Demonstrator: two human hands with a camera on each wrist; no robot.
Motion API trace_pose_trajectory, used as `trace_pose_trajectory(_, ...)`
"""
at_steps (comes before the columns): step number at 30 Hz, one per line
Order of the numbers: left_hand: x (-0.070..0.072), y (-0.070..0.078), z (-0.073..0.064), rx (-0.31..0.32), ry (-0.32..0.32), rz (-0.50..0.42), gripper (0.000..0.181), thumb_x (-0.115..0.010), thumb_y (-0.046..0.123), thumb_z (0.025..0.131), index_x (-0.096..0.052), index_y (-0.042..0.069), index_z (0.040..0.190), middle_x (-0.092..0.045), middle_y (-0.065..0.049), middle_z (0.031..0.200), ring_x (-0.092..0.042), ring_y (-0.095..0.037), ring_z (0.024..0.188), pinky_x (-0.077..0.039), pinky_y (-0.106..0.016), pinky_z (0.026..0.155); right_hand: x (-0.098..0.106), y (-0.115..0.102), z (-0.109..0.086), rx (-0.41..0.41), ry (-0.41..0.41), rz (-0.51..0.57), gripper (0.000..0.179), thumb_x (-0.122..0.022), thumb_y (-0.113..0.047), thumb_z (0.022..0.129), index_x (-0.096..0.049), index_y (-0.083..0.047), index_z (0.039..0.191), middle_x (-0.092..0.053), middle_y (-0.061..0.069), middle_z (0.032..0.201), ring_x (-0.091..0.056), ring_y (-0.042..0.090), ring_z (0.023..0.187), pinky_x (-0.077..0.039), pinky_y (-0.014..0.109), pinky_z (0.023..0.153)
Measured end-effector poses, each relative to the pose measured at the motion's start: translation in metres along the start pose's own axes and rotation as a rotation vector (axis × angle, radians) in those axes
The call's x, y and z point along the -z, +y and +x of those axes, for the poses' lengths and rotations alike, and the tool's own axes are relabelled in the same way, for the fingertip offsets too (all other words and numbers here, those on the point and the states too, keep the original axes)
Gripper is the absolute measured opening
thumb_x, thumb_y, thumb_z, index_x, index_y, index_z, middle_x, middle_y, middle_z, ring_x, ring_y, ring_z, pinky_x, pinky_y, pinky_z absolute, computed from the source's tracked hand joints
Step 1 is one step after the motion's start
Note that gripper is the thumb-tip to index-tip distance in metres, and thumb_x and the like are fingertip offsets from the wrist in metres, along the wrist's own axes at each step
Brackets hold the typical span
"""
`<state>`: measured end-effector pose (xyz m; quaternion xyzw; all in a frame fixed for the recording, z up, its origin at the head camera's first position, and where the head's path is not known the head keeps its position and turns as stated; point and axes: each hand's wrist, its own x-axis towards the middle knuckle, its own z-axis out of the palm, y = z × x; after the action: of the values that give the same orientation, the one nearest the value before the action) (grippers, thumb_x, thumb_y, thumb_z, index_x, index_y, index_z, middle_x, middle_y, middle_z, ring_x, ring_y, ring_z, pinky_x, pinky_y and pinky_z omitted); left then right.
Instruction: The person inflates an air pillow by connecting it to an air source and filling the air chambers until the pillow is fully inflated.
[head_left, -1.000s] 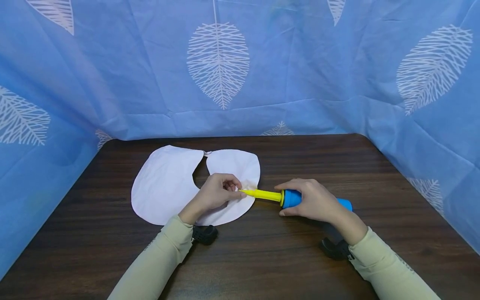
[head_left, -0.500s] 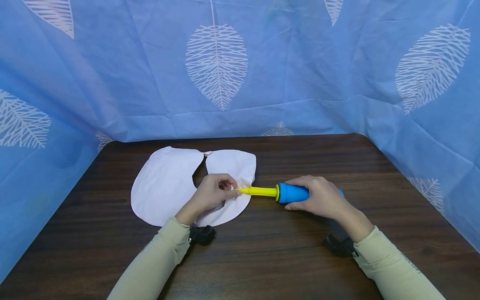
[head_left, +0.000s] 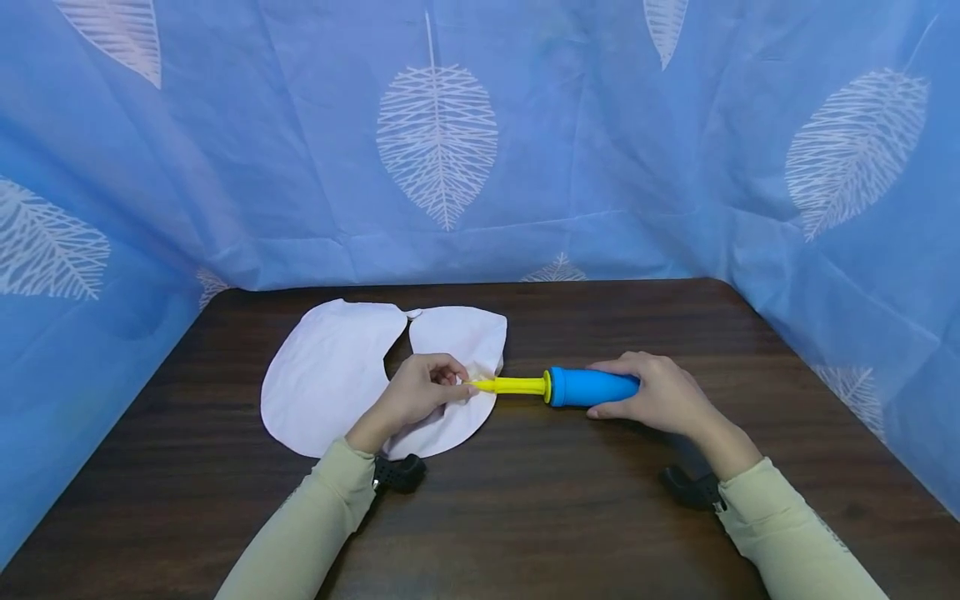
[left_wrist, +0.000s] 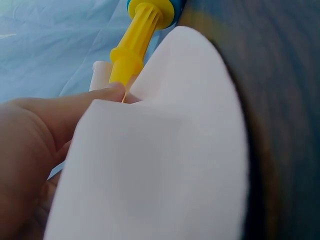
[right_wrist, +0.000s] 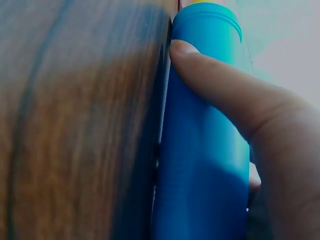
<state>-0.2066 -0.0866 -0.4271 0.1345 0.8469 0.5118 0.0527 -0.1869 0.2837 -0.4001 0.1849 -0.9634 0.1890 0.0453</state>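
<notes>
Currently, from the head, a white sheet (head_left: 322, 379) is lying toward the far left corner of the desk (head_left: 570, 517); the left hand (head_left: 415, 390) is pinching it at a yellow nozzle (head_left: 521, 386), and the right hand (head_left: 667, 393) is half wrapping a blue pump (head_left: 587, 388), nearer the right edge. Left wrist: the sheet is rising beside the left thumb (left_wrist: 75, 112). Right wrist: the right thumb (right_wrist: 220, 80) is crossing the pump.

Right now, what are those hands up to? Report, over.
Left fingers pinching at tip of yellow nozzle, white fabric bunched there. Right fingers gripping blue pump barrel. Nothing seen blocking.
</notes>
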Motion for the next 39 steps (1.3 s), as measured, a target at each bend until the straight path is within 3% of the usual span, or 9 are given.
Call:
trace_pose_trajectory(10, 0.0008, -0.0018, -0.0054, -0.051, -0.016, -0.007, 0.011, -0.086, 0.019, 0.092, -0.077, 0.011, 0.094, -0.062, 0.000, 0.080, -0.053, -0.015, 0.072, -0.043, -0.025, 0.066, 0.0013, -0.0003, -0.0023, 0.015, -0.009, 0.002, 0.070, -0.091, -0.060, 0.079, -0.075, -0.025, 0.137, -0.074, 0.012, 0.128, -0.065, 0.026, 0.100, -0.051, 0.039, 0.076)
trace_pose_trajectory(39, -0.0015, -0.0058, -0.0090, -0.052, -0.002, -0.008, 0.011, -0.086, 0.021, 0.092, -0.077, 0.015, 0.093, -0.062, 0.002, 0.081, -0.054, -0.013, 0.072, -0.044, -0.024, 0.065, -0.0037, 0.0002, -0.0038, 0.006, 0.009, 0.027, 0.072, -0.090, -0.064, 0.078, -0.075, -0.026, 0.137, -0.073, 0.012, 0.129, -0.065, 0.025, 0.101, -0.050, 0.039, 0.075)
